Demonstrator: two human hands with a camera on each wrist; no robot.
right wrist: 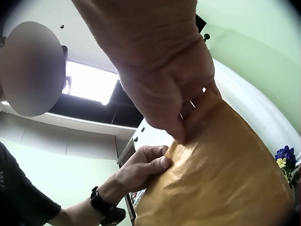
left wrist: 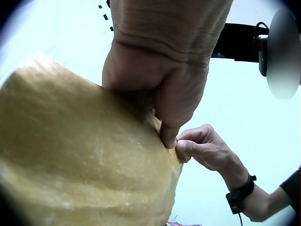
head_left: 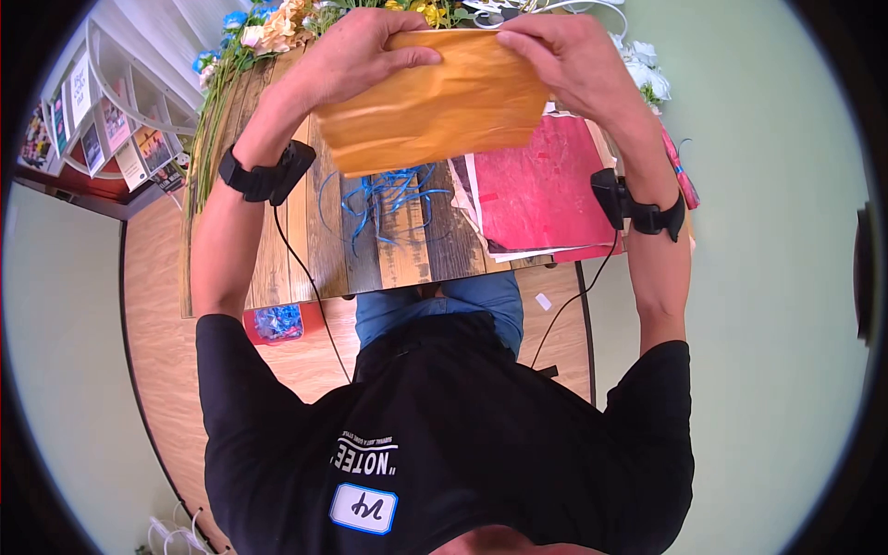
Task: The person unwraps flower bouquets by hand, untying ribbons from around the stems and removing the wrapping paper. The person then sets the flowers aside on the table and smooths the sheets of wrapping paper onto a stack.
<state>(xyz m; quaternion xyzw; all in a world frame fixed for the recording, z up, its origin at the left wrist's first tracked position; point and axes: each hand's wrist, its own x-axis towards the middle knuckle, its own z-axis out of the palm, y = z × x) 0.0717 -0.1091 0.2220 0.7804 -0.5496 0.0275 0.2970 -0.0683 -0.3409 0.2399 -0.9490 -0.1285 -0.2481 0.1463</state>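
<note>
A sheet of orange-brown paper [head_left: 435,106] is held up over the table, its upper edge between both hands. The left hand [head_left: 370,55] pinches it near the upper left, thumb on the near face. At the upper right corner the right hand [head_left: 569,69] pinches it the same way. In the left wrist view the paper [left wrist: 94,150] hangs from the left hand [left wrist: 155,80], with the right hand [left wrist: 207,148] close by. The right wrist view has the right hand [right wrist: 164,80] gripping the paper [right wrist: 221,165], and the left hand [right wrist: 141,169] at its edge.
Red sheets [head_left: 546,194] lie stacked on the wooden table [head_left: 324,264], right of tangled blue ribbon [head_left: 393,199]. Flowers [head_left: 277,32] with long stems lie at the left and back, white flowers [head_left: 643,69] at the back right. A red bin [head_left: 277,324] stands below.
</note>
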